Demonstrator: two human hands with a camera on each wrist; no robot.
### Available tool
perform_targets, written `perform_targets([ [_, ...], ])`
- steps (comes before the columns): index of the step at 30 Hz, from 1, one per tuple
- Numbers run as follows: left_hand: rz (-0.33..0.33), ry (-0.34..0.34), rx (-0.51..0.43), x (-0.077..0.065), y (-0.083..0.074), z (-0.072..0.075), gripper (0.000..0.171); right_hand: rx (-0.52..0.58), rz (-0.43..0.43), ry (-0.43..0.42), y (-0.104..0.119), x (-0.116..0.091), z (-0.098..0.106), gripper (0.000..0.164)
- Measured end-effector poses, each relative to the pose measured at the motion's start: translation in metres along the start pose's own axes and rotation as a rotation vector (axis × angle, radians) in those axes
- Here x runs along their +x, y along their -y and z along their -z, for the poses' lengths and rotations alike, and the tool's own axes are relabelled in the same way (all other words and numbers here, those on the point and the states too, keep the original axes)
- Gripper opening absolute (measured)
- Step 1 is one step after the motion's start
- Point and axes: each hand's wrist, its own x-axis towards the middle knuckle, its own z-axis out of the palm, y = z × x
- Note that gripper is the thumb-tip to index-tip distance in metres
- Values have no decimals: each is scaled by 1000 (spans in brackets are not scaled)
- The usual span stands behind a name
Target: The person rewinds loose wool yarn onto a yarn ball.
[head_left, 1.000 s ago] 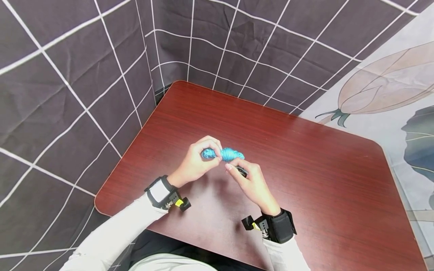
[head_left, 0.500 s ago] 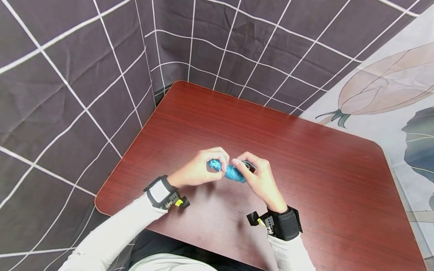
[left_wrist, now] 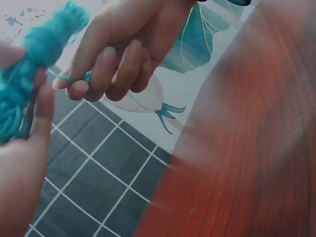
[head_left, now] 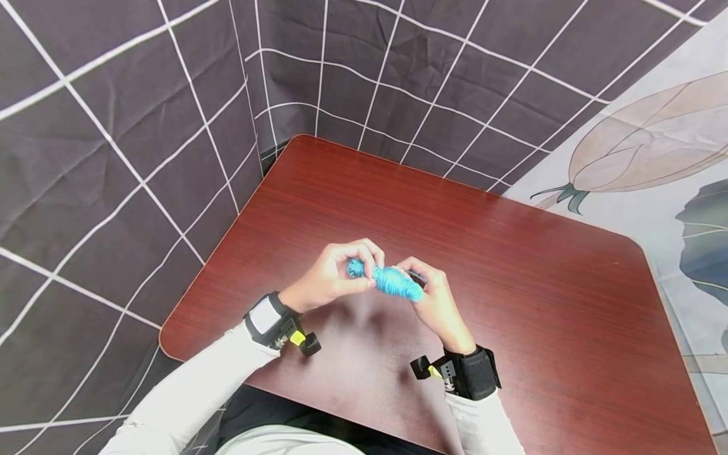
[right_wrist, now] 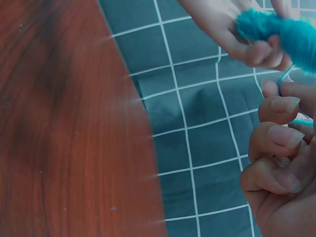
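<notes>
A bundle of bright blue yarn (head_left: 398, 284), narrow in the middle, is up over the table in the head view. My left hand (head_left: 321, 278) grips it near the narrow part, with one rounded end showing inside the curl of fingers and the wider end pointing right. Close behind that wider end is my right hand (head_left: 440, 306), its fingertips partly hidden by the yarn. In the left wrist view, a thin yarn strand (left_wrist: 64, 77) runs from the bundle to the right hand's pinched thumb and finger. The right wrist view shows the strand (right_wrist: 282, 79) crossing the curled fingers.
Beneath both hands lies a reddish-brown wooden table (head_left: 540, 303). Dark cloth with white grid lines (head_left: 142, 126) hangs along its left and far sides. A pale cloth with a plant print (head_left: 643, 145) hangs at the right. Each wrist wears a black camera strap (head_left: 474, 376).
My right hand has circled the bundle's right end, from the near side, over the front, to behind it. The left hand has shifted slightly and still grips the yarn.
</notes>
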Motion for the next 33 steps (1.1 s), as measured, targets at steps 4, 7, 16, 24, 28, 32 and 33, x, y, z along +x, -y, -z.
perform_targets([
  [4, 21, -178, 25, 2, -6, -2, 19, 18, -17, 5, 0, -2, -5, 6],
  [7, 33, -289, 99, 4, -17, -5, 14, 78, -57, 38, 3, -4, -7, 10],
  [16, 66, -310, 314, 4, -18, -7, 13, 65, -6, 54, 5, -5, -6, 9],
  [24, 105, -112, 329, -2, 2, -1, 17, 36, 61, -1, -20, -1, -1, 5],
  [28, 85, -13, 320, -2, -13, -4, 15, 47, 66, -34, -20, 1, 4, 4],
  [32, 50, 85, 266, 0, -27, -6, 15, 46, 58, -63, -20, 3, 6, 5],
  [33, 44, 104, 245, 0, -27, -5, 15, 50, 53, -67, -20, 3, 7, 6],
])
